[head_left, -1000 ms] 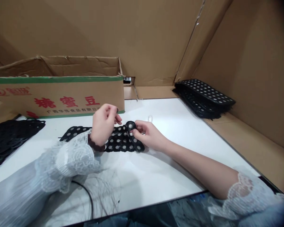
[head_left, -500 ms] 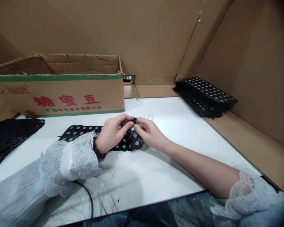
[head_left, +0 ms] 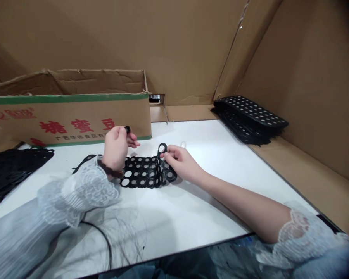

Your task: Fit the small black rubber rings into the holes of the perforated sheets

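Two bare hands work over one flat black piece with rows of pale round dots (head_left: 144,167), which lies on the white table (head_left: 209,205). The right hand (head_left: 178,159) is closed in a pinch on one black ring (head_left: 159,150) that stands up at the piece's far edge, near its right end; white shows through its middle. The left hand (head_left: 116,145) is raised, with thumb and finger gripping one small dark piece (head_left: 127,129). Beside the left wrist, which wears one dark band (head_left: 112,171), two of the dots show bright white.

One stack of black dotted pieces (head_left: 251,116) sits at the far right, and one pile of black openwork pieces (head_left: 14,174) at the far left; the number in each cannot be told. Behind the left hand stands one brown cardboard box with green edging (head_left: 136,116), bearing three large red characters.
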Motion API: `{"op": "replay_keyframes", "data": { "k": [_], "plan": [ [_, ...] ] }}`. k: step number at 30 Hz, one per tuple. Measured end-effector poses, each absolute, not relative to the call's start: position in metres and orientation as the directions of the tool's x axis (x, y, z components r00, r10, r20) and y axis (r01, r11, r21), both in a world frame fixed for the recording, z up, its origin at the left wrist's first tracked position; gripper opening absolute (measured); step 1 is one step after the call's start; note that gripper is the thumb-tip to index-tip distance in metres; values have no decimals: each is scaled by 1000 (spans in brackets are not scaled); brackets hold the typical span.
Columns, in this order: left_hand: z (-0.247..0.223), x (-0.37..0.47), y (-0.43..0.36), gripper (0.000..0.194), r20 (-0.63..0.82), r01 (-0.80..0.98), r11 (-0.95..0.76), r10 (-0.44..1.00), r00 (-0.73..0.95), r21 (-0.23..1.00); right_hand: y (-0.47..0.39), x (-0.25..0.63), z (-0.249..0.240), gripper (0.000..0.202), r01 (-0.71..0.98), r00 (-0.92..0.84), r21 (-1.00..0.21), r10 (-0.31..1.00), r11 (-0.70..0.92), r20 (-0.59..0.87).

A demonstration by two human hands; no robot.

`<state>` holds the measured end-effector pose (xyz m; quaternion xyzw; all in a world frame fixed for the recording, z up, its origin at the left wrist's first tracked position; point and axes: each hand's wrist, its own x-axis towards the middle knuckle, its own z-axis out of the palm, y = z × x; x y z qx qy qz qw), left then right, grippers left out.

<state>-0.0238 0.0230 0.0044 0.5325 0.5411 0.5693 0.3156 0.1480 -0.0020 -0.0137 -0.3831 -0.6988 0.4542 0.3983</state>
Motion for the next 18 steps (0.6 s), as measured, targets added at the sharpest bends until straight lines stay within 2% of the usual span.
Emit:
{"op": "replay_keyframes", "data": {
  "k": [2, 4, 6, 9, 12, 18],
  "plan": [
    [6, -22, 14, 18, 416, 477, -313, 901, -124, 821, -2, 148, -13, 16, 136, -372, -957, 909, 254, 189],
    [8, -14, -3, 16, 483, 694, -393, 872, 74, 603, -2, 147, -12, 19, 116, -358, -970, 920, 215, 161],
    [8, -5, -21, 15, 438, 782, -444, 865, 246, 437, -4, 147, -11, 21, 115, -353, -981, 929, 158, 108],
    [6, 5, -38, 13, 339, 823, -457, 875, 346, 338, -6, 146, -9, 23, 137, -357, -990, 934, 44, -8],
    [5, 6, -41, 11, 298, 817, -436, 892, 339, 377, -7, 146, -8, 24, 105, -336, -994, 941, -16, -51],
    [4, 5, -37, 9, 251, 602, -404, 912, 325, 689, -8, 145, -6, 24, 40, -337, -999, 940, -35, -46]
  ]
}}
